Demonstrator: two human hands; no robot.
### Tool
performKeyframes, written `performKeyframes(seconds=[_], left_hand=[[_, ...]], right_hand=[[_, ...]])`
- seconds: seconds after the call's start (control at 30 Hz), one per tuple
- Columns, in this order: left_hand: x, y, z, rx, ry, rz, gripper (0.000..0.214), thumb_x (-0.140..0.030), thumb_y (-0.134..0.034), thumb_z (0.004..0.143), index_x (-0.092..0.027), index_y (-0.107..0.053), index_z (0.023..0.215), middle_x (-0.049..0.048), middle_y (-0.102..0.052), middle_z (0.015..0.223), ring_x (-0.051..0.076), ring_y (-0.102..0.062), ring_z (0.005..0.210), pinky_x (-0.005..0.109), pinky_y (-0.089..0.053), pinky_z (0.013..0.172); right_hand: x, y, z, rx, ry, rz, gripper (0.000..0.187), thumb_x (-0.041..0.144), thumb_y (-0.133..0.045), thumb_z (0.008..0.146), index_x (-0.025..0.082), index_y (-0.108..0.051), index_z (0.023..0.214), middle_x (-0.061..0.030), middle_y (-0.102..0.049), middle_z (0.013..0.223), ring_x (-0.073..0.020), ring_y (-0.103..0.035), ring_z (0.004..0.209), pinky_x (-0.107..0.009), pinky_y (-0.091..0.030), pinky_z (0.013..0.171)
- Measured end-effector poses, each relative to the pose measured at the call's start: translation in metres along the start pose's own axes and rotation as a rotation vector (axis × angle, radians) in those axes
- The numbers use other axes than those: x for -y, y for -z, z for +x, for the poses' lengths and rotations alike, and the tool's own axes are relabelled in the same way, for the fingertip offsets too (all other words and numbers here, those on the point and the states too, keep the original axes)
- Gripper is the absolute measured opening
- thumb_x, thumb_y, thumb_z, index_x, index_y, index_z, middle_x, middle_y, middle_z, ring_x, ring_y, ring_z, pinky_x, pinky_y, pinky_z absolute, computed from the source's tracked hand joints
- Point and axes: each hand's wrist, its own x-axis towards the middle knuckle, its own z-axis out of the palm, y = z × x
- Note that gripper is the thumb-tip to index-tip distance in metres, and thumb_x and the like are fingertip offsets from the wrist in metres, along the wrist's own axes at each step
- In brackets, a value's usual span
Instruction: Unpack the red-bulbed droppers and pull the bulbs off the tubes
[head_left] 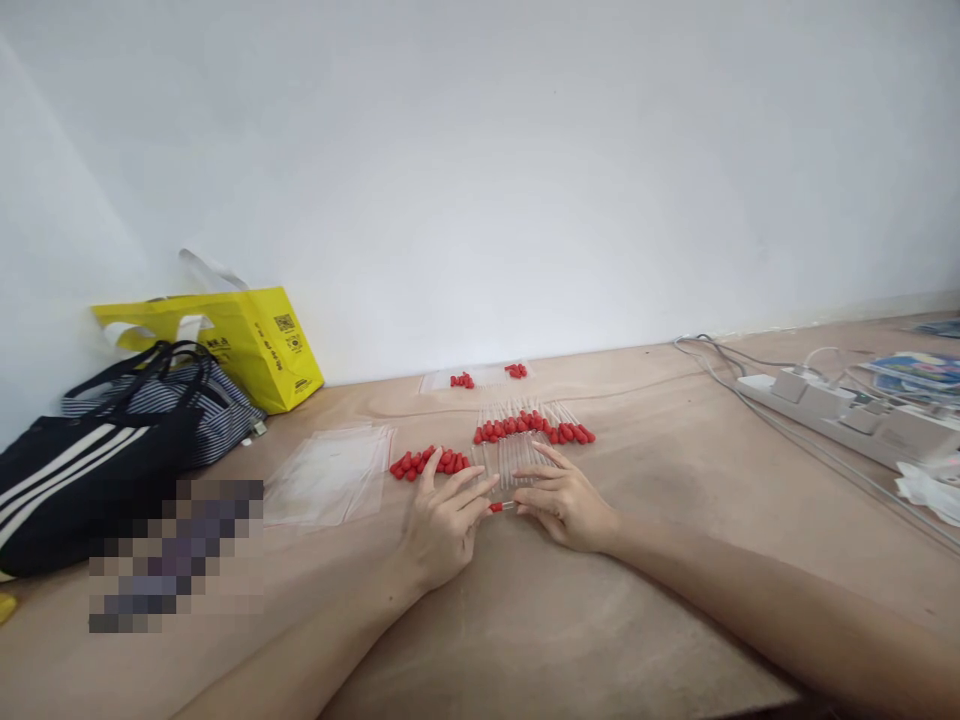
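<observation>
Your left hand point(442, 518) and right hand point(568, 506) each pinch an end of one red-capped tube point(502, 507) on the bench point(675, 570). The capped tubes point(534, 428) at 12 o'clock look finished; loose red caps point(427, 463) lie unused at 10 o'clock.

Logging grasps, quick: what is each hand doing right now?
Left hand: closed, pinching the red cap of a clear tube.
Right hand: closed, pinching the same tube's other end.

Two bare forearms, no sleeves in view, left hand point(442, 520), right hand point(566, 505), slim fingers, short plain nails
</observation>
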Motion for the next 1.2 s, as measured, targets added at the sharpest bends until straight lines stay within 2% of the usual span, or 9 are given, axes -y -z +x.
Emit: performKeyframes(seconds=[0.17,0.27,0.43,0.53,0.63,0.77,0.9,1.03,1.2], left_hand=[[0.011,0.003,-0.007,0.000,0.023,0.031,0.026,-0.009,-0.040,0.077,-0.021,-0.063,0.074,0.0020,-0.065,0.100,0.022,-0.056,0.098,0.057,-0.012,0.099],[0.026,0.007,-0.018,-0.014,0.129,0.109,0.023,-0.012,-0.042,0.078,-0.021,-0.062,0.071,0.0032,-0.065,0.100,0.024,-0.055,0.098,0.054,-0.025,0.093],[0.028,0.002,-0.025,-0.108,0.108,0.017,0.016,-0.019,-0.045,0.081,-0.020,-0.061,0.082,0.0041,-0.065,0.089,0.018,-0.056,0.086,0.036,-0.042,0.079],[0.026,-0.004,-0.022,-0.132,0.215,-0.096,0.019,-0.021,-0.042,0.083,-0.018,-0.061,0.087,0.0046,-0.056,0.079,0.013,-0.054,0.073,0.026,-0.046,0.066],[0.036,-0.002,-0.020,-0.138,0.350,-0.108,0.024,-0.021,-0.039,0.083,-0.017,-0.060,0.094,0.0050,-0.052,0.082,0.014,-0.054,0.076,0.027,-0.046,0.070],[0.067,0.011,-0.013,-0.076,0.583,-0.059,0.027,-0.019,-0.041,0.077,-0.015,-0.060,0.097,0.0063,-0.054,0.085,0.015,-0.055,0.076,0.028,-0.047,0.070],[0.098,0.023,-0.002,0.056,0.798,-0.060,0.027,-0.018,-0.048,0.068,-0.015,-0.058,0.094,0.0047,-0.060,0.084,0.014,-0.056,0.068,0.025,-0.046,0.065],[0.112,0.025,0.000,0.139,0.880,-0.053,0.020,-0.028,-0.053,0.066,-0.016,-0.055,0.082,0.0026,-0.062,0.075,0.015,-0.056,0.064,0.025,-0.043,0.060],[0.113,0.017,-0.007,0.204,0.907,-0.041,0.019,-0.035,-0.053,0.066,-0.018,-0.054,0.074,0.0014,-0.063,0.073,0.015,-0.056,0.065,0.024,-0.041,0.059]], right_hand=[[-0.006,0.004,-0.005,-0.002,-0.029,0.025,0.021,0.013,-0.040,0.082,0.021,-0.059,0.078,0.0009,-0.067,0.073,-0.0151,-0.058,0.093,-0.045,-0.022,0.100],[-0.016,0.010,-0.013,-0.078,-0.169,-0.023,0.018,0.017,-0.043,0.082,0.020,-0.061,0.078,-0.0018,-0.067,0.074,-0.0167,-0.058,0.089,-0.043,-0.028,0.094],[-0.023,0.008,-0.018,-0.057,-0.317,-0.004,0.021,0.023,-0.042,0.085,0.018,-0.062,0.089,-0.0034,-0.059,0.066,-0.0135,-0.054,0.064,-0.030,-0.041,0.067],[-0.025,0.001,-0.014,-0.069,-0.359,0.047,0.026,0.017,-0.037,0.085,0.016,-0.058,0.099,-0.0044,-0.051,0.070,-0.0128,-0.049,0.064,-0.025,-0.042,0.060],[-0.028,-0.007,-0.003,-0.082,-0.377,0.007,0.029,0.011,-0.035,0.082,0.015,-0.056,0.101,-0.0044,-0.046,0.072,-0.0133,-0.047,0.066,-0.025,-0.043,0.064],[-0.027,-0.021,0.022,0.022,-0.406,-0.045,0.027,0.003,-0.037,0.077,0.013,-0.060,0.087,-0.0052,-0.046,0.076,-0.0131,-0.047,0.068,-0.024,-0.042,0.065],[-0.021,-0.040,0.042,0.170,-0.456,-0.186,0.022,0.001,-0.040,0.074,0.013,-0.058,0.075,-0.0064,-0.047,0.080,-0.0126,-0.047,0.065,-0.024,-0.040,0.061],[-0.016,-0.051,0.047,0.268,-0.454,-0.272,0.018,0.001,-0.042,0.072,0.012,-0.057,0.075,-0.0082,-0.049,0.082,-0.0136,-0.047,0.065,-0.024,-0.039,0.059],[-0.008,-0.049,0.050,0.264,-0.425,-0.251,0.017,0.011,-0.041,0.080,0.010,-0.058,0.074,-0.0095,-0.050,0.080,-0.0154,-0.048,0.073,-0.025,-0.040,0.067]])
